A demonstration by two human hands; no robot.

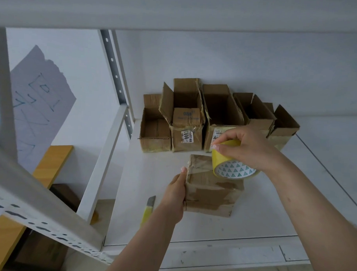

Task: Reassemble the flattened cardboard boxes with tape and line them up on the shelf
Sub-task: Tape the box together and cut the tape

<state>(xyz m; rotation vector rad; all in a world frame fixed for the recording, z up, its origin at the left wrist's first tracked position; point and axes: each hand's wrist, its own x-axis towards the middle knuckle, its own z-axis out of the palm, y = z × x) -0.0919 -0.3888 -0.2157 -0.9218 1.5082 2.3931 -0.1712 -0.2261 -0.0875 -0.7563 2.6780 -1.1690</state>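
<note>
A small worn cardboard box (pixel 210 190) stands on the white shelf (pixel 150 195), its closed side up, with old tape patches on it. My left hand (pixel 176 193) grips its left side, thumb along the top edge. My right hand (pixel 244 146) holds a yellow tape roll (pixel 231 164) just above the box's far right corner, fingers pinching at the roll's top. Several open cardboard boxes (pixel 213 116) stand in a row at the back of the shelf.
A yellow utility knife (pixel 149 207) lies on the shelf left of my left forearm. White shelf uprights (pixel 113 71) rise at the left, a beam crosses overhead. A wooden board (pixel 49 166) and a scribbled paper (pixel 38 100) are beyond the shelf's left side.
</note>
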